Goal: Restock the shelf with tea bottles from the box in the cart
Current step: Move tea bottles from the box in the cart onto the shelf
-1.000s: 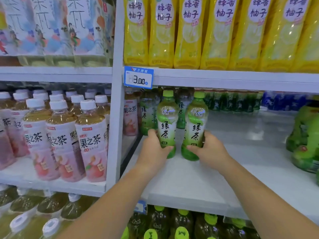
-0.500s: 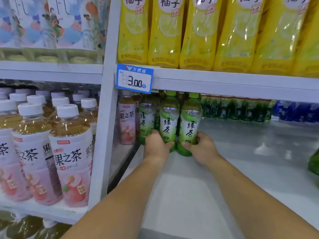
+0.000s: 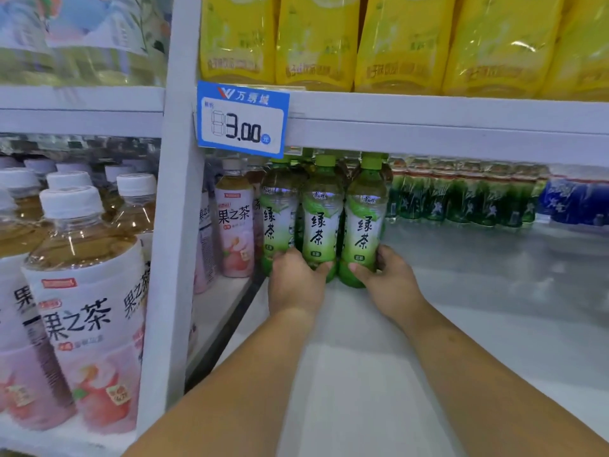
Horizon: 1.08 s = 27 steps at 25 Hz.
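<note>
**On the white shelf (image 3: pixel 428 324): green tea upright in both hands**

Toward the back left of that shelf, the left hand (image 3: pixel 296 286) curls its fingers and thumb round the lower part of the middle green tea bottle (image 3: pixel 321 225). The right hand (image 3: pixel 390 285) clamps the same way on the right green tea bottle (image 3: pixel 364 225). Both bottles stand with their long axes vertical, green caps up, bases down on the shelf, and dark characters facing the camera. They are rounded clear plastic with glossy green-and-white wraps. A third green tea bottle (image 3: pixel 278 222) stands just left, beside the left hand. Past the white upright (image 3: pixel 171 258), peach tea bottles (image 3: pixel 82 291) with ribbed white caps fill the next bay. Dark green bottles (image 3: pixel 461 196) line the back. Above hangs a blue price tag (image 3: pixel 242 118) reading 3.00, beneath shiny yellow bottles (image 3: pixel 316 44).
</note>
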{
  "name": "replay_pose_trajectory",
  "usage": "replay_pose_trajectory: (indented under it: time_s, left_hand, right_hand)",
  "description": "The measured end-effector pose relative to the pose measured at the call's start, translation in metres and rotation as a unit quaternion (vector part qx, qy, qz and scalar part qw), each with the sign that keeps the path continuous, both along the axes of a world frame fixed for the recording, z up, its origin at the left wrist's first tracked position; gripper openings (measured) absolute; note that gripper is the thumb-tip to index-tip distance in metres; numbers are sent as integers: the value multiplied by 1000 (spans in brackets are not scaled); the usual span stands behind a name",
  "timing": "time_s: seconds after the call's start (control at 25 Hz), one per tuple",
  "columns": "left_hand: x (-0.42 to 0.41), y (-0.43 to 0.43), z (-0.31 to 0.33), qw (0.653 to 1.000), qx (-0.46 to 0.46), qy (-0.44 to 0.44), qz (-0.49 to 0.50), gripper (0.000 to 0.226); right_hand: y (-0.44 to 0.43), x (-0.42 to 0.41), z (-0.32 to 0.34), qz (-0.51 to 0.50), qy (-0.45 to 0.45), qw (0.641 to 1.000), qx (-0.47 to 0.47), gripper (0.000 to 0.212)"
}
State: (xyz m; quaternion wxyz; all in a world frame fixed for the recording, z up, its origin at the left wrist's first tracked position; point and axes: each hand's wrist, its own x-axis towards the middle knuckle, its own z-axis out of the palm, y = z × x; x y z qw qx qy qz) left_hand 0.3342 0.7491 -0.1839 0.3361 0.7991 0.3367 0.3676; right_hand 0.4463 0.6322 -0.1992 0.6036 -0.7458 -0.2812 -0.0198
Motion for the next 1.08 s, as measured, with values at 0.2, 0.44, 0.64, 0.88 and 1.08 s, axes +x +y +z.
replay_pose_trajectory:
  time_s: [0.2,0.44,0.64,0.88,1.08]
  left_hand:
    - [-1,3,-2,999,-29,-11,-17,39]
    - [-8,-3,-4,996,-55,-52,-43,34]
    - [-22,-16,6,993,-86,-34,-78,39]
    - [-72,-50,25,976,-168,-70,-121,22]
    - [-126,-83,25,949,-213,-54,-227,49]
  right_hand:
    - [-2,-5,1,9,6,1000,-11,42]
    - [-6,-14,10,-3,25,997,-72,44]
    - [-18,-33,20,-29,91,992,-77,50]
    - [-58,-90,30,-63,130,989,-20,51]
    - [-111,-135,34,-35,131,990,-41,22]
